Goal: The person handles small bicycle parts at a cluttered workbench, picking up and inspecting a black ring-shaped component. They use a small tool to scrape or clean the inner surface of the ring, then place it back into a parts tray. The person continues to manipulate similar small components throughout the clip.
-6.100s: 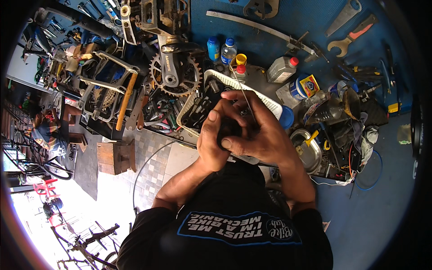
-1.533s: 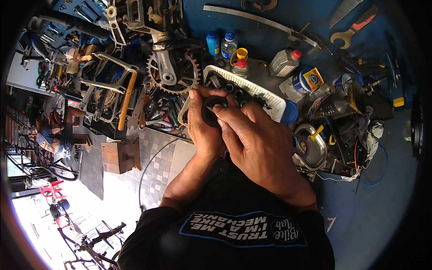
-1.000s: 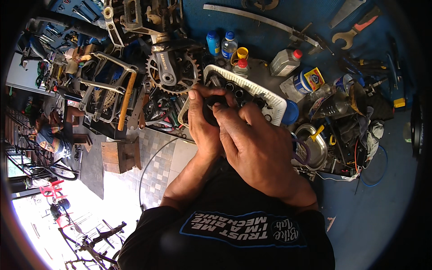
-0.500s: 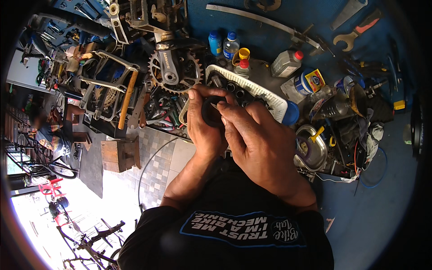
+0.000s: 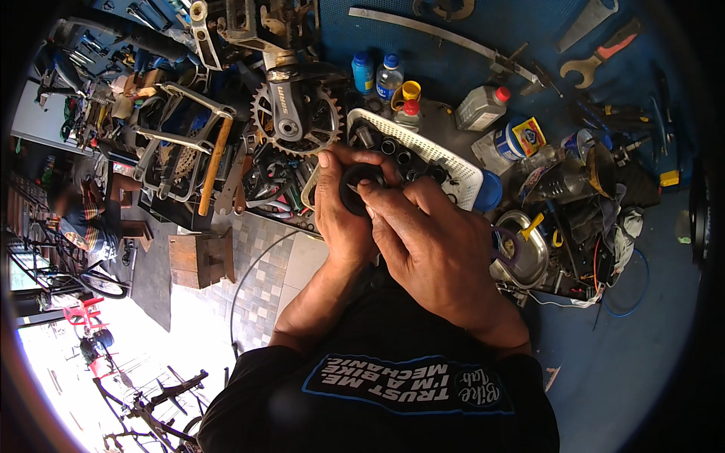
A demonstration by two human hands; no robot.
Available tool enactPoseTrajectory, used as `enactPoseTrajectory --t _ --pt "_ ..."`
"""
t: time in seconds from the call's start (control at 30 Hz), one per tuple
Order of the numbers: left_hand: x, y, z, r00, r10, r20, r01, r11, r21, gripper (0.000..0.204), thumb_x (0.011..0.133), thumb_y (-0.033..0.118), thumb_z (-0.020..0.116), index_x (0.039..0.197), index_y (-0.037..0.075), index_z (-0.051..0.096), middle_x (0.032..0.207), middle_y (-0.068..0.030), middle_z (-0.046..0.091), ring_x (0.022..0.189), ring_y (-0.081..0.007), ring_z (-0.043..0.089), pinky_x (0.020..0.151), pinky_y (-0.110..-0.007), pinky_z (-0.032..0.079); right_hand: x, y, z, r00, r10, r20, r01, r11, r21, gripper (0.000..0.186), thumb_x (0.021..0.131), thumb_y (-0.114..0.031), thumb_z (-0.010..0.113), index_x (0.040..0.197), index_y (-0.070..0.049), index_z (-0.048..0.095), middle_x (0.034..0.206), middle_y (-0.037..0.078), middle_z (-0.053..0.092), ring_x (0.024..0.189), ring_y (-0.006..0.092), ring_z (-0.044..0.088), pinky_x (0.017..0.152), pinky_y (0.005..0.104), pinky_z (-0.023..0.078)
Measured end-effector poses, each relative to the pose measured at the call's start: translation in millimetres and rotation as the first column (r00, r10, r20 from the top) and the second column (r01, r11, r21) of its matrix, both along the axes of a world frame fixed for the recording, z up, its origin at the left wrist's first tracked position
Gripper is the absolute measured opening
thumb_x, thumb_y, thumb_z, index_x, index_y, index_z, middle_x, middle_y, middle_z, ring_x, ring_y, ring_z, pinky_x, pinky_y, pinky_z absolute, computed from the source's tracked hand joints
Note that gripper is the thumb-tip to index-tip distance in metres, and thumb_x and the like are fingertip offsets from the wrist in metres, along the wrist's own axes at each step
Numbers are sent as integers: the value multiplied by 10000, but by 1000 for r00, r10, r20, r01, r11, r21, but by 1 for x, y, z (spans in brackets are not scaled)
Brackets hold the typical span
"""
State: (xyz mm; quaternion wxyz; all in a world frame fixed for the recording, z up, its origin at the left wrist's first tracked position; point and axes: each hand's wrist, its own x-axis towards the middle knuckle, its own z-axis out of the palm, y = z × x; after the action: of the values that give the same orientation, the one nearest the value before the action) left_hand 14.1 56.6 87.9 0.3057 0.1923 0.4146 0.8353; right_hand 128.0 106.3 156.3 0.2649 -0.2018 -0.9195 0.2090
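At the near edge of the desk [image 5: 438,119], the left hand [image 5: 341,225] curls round a ring [image 5: 348,193], the right hand [image 5: 434,241] bunched at its opening, its hold unclear.

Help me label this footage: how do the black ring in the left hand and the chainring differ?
The left hand holds the black ring; a crank arm crosses the chainring, which neither hand holds. The black ring shows no teeth; the chainring is toothed. The black ring looks smaller than the chainring. Both are round.
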Motion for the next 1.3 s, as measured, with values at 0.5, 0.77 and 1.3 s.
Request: enactPoseTrajectory --t 0.5,0.77,1.3 --pt "0 -1 1 996 -41 74 37 998 57 572 1156 430 235 1021 12 602 848 -138 670 769 -190 642 731 -301 543 0 2 -3 999 8 -51 -9 1000 -17 259 893 -113 782 1147 -147 746 805 29 598 620 205 651 508 353 507" --pt "1 -2 1 997 -47 64 44 998 37 571 1156 428 242 1029 8 609 866 -139 666 781 -191 637 743 -308 541 0 3 -3 999 4 -45 -5 1000 -8 252 891 -119 787 1139 -146 749 791 25 583 600 196 642 497 350 503" --pt "4 -3 2 1000 -1 1 2 998 -65 589 1151 445 261 1008 9 631 879 -130 672 774 -184 630 745 -313 542 2 1 9 997 -9 74 9 1000 -8 283 905 -135 767 1185 -159 738 803 44 582 618 236 659 525 380 525"
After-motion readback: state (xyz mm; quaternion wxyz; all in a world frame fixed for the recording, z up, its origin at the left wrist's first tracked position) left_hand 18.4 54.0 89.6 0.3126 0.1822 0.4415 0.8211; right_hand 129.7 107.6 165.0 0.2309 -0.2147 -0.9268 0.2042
